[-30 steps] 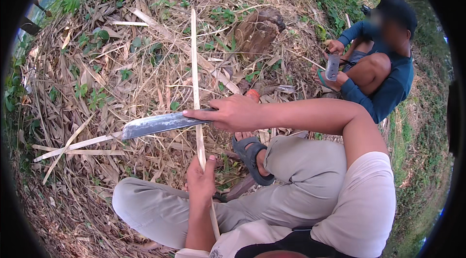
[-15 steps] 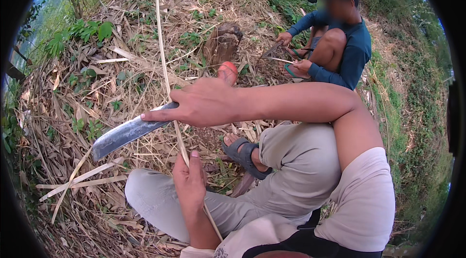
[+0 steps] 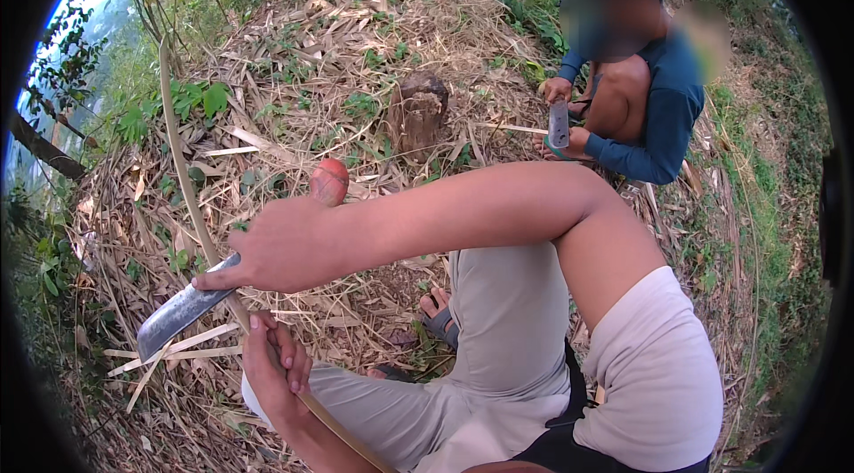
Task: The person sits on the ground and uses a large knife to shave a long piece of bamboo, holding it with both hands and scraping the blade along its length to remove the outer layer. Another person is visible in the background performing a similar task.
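Note:
My right hand is closed around a machete whose orange-red handle end sticks out behind the fist. Its index finger lies stretched along the broad grey blade. A long, thin bamboo strip runs from the far left, under the blade and down toward my lap. Just below the blade, my left hand grips this strip with its fingers curled. The blade rests against or very near the strip; exact contact is hidden by the right hand.
Several split bamboo pieces lie on the dry leaf litter at left. A tree stump stands ahead. At the right a co-worker squats, holding a wide blade and a thin strip. My bent knees are close below my arms.
Both my hands, the machete and the strip have shifted left and lower in view, the strip leaning more leftward. My left fingers are curled further. The co-worker's blade has turned its flat side toward me.

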Available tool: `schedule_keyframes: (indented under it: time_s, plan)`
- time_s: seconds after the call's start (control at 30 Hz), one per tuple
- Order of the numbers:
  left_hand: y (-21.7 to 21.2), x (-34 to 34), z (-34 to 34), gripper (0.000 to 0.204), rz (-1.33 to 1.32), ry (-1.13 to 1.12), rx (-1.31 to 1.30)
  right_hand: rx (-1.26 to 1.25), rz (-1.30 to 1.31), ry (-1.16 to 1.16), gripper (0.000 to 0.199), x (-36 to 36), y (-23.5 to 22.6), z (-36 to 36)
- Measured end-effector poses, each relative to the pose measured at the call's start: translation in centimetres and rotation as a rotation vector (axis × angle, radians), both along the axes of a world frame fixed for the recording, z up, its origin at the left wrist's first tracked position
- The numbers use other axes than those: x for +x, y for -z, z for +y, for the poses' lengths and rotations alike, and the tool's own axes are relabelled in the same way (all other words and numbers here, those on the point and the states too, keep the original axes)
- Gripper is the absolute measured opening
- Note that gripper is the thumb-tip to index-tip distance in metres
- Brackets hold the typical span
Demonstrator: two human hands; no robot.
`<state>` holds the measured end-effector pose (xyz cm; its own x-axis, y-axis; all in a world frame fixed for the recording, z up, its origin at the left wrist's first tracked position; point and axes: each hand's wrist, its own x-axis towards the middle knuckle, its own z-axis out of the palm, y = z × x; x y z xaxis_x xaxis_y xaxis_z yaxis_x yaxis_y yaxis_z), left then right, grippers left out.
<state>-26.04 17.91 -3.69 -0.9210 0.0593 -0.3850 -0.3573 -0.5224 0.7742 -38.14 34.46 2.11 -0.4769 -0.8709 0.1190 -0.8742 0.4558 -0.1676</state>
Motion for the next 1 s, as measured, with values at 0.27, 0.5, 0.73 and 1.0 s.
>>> schedule_keyframes:
  time_s: [0.27, 0.5, 0.73, 1.0]
  plan:
    - [1.2, 1.9, -1.0, 0.035, -0.051, -0.037, -0.458, -0.317, -0.285, 0.003, 0.068, 1.6, 9.3, 0.0]
    - [2.1, 4.3, 1.3, 0.023, -0.196, -0.122, -0.468, -0.157, -0.307, -0.308, 0.074, 1.1, 12.2, 0.0]
    - [2.9, -2.3, 2.0, 0.019, -0.229, -0.013, -0.142, -0.272, -0.442, -0.054, 0.06, 0.7, 11.0, 3.1]
    - [3.8, -5.8, 4.9, 0.023, -0.053, 0.031, -0.13, -0.324, -0.493, 0.206, 0.056, -0.4, 8.9, 6.3]
